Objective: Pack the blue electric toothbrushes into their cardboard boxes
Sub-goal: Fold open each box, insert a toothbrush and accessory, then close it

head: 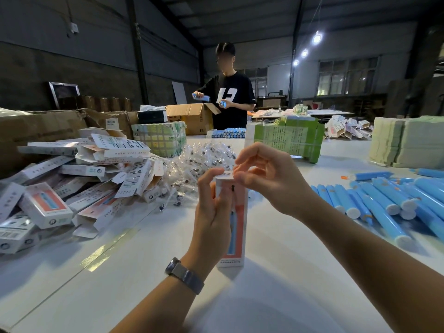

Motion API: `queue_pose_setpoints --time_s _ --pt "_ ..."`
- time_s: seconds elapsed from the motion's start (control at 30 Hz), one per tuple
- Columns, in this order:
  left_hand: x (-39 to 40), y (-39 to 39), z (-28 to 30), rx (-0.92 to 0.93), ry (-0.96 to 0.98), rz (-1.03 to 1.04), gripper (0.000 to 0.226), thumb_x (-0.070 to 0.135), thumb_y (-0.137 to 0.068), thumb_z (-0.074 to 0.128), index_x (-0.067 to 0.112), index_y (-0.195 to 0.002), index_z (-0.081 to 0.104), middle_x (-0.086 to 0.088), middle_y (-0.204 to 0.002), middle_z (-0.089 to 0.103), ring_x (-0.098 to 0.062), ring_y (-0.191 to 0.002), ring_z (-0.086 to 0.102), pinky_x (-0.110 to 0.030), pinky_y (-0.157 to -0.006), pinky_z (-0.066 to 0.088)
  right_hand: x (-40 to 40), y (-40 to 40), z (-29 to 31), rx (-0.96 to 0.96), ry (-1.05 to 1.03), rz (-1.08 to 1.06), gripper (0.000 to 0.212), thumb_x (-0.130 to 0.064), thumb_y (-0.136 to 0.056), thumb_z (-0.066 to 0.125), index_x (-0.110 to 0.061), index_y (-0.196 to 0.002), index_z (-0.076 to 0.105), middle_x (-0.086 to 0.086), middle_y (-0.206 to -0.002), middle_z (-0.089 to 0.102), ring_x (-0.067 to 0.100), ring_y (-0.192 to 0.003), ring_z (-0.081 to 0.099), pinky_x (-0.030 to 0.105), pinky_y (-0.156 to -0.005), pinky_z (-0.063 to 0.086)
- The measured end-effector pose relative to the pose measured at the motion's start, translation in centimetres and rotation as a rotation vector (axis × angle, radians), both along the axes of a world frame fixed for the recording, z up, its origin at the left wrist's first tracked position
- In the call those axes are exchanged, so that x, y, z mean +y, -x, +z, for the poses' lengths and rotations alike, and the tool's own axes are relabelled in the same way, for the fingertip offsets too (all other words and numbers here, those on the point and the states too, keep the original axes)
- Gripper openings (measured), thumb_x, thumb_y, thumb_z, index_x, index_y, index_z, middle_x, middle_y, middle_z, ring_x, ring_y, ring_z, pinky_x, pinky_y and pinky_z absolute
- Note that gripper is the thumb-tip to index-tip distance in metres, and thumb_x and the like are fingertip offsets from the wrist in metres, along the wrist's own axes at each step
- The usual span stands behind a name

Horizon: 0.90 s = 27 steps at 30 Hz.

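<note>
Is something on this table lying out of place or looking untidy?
Yes. The finished boxes on the left lie in a loose heap, several with end flaps open. One blue toothbrush lies apart from the blue toothbrushes on the right.

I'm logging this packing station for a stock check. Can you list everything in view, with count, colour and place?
held box: one, white with a red panel, upright at centre on the table.
table: one, white, under everything.
blue toothbrush handles: many, blue with white ends, heaped at right.
handle row: many, blue, far centre.
cardboard boxes: a large pile, white and red, left.
brush heads in clear bags: a heap, centre, behind the hands.
green-printed bundles: two, far centre.
pale stacks: far right.
brown cartons: several, far left and centre.
other person: one, black T-shirt, far side, holding blue items.
watch: one, grey, left wrist.
left hand: grips the held box.
right hand: pinches its top flap.
</note>
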<state>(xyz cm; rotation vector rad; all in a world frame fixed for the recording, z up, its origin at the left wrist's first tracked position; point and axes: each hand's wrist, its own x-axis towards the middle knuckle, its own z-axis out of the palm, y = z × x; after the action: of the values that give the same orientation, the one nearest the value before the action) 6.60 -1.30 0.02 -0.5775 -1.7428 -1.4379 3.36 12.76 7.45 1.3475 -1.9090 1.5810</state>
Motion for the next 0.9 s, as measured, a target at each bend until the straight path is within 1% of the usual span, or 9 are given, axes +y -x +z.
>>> queue_pose_setpoints --time_s 0.1,0.17,0.27,0.4,0.47,0.53,0.6,0.7,0.9 --pt "0.0 -0.1 0.2 -0.015 -0.039 -0.032 0.020 0.035 -0.102 0.033 0.046 -0.116 0.042 0.015 -0.092 0.063 -0.013 -0.078 0.066 -0.031 -0.064 0.059 -0.1 0.0 0.0 0.032 -0.033 -0.036 0.029 0.002 -0.082 0.073 -0.021 -0.094 0.060 -0.016 -0.086 0.064 0.009 -0.087 0.066 0.028 -0.078 0.056" --pt "0.0 -0.2 0.4 -0.024 -0.057 -0.043 0.020 0.036 -0.101 0.034 0.051 -0.111 0.044 0.017 -0.092 0.064 -0.009 -0.079 0.067 -0.026 -0.065 0.057 -0.2 -0.1 0.0 0.039 -0.045 -0.048 0.036 0.006 -0.081 0.072 -0.024 -0.093 0.059 -0.019 -0.086 0.063 0.007 -0.087 0.065 0.025 -0.077 0.055" --pt "0.0 -0.2 0.5 -0.039 -0.094 -0.029 0.011 0.045 -0.100 0.037 0.047 -0.106 0.045 0.009 -0.086 0.065 -0.014 -0.073 0.066 -0.029 -0.063 0.057 -0.3 -0.3 -0.1 0.035 -0.038 -0.051 0.037 0.009 -0.081 0.071 -0.025 -0.091 0.060 -0.013 -0.087 0.063 0.005 -0.085 0.064 0.020 -0.076 0.052" --pt "-0.1 -0.1 0.7 -0.030 -0.111 0.000 0.013 0.037 -0.101 0.036 0.045 -0.102 0.047 0.008 -0.083 0.065 -0.016 -0.070 0.065 -0.030 -0.059 0.055 -0.5 -0.4 -0.4 0.056 -0.066 -0.068 0.033 0.002 -0.083 0.072 -0.026 -0.097 0.063 -0.002 -0.098 0.061 0.008 -0.088 0.064 0.021 -0.080 0.053" --pt "-0.2 -0.1 0.7 -0.008 -0.086 0.011 0.012 0.034 -0.102 0.036 0.041 -0.104 0.046 0.008 -0.081 0.064 -0.014 -0.067 0.064 -0.029 -0.057 0.055 -0.5 -0.3 -0.4 0.066 -0.089 -0.077 0.021 -0.001 -0.084 0.072 -0.016 -0.098 0.068 0.001 -0.102 0.060 0.013 -0.091 0.064 0.025 -0.084 0.055" --pt "-0.2 0.1 0.5 0.010 -0.049 0.025 0.011 0.032 -0.103 0.034 0.035 -0.108 0.043 0.008 -0.083 0.063 -0.014 -0.066 0.065 -0.028 -0.056 0.056 -0.4 -0.2 -0.5 0.073 -0.095 -0.105 0.013 -0.001 -0.084 0.072 -0.009 -0.095 0.072 0.002 -0.098 0.062 0.017 -0.091 0.065 0.030 -0.084 0.057" --pt "-0.2 0.3 0.2 0.018 -0.021 0.028 0.012 0.031 -0.104 0.034 0.032 -0.113 0.043 0.010 -0.085 0.064 -0.014 -0.068 0.066 -0.024 -0.056 0.055 -0.3 -0.1 -0.4 0.078 -0.084 -0.133 0.011 0.000 -0.084 0.073 -0.009 -0.091 0.073 0.002 -0.095 0.063 0.016 -0.089 0.065 0.031 -0.082 0.057" --pt "-0.1 0.6 -0.1 0.027 -0.005 0.026 0.016 0.030 -0.105 0.033 0.032 -0.118 0.041 0.012 -0.085 0.065 -0.012 -0.068 0.066 -0.021 -0.057 0.053 -0.2 -0.1 -0.3 0.078 -0.072 -0.135 0.011 0.001 -0.084 0.072 -0.008 -0.089 0.073 0.003 -0.093 0.064 0.015 -0.085 0.065 0.027 -0.079 0.056" --pt "0.0 0.7 -0.3 0.031 0.017 0.061 0.024 0.034 -0.104 0.033 0.039 -0.128 0.036 0.007 -0.086 0.064 -0.017 -0.072 0.068 -0.027 -0.060 0.057 -0.5 0.1 -0.3 0.043 -0.028 -0.149 0.009 -0.001 -0.084 0.071 -0.010 -0.085 0.074 0.008 -0.087 0.063 0.023 -0.080 0.064 0.036 -0.075 0.055"
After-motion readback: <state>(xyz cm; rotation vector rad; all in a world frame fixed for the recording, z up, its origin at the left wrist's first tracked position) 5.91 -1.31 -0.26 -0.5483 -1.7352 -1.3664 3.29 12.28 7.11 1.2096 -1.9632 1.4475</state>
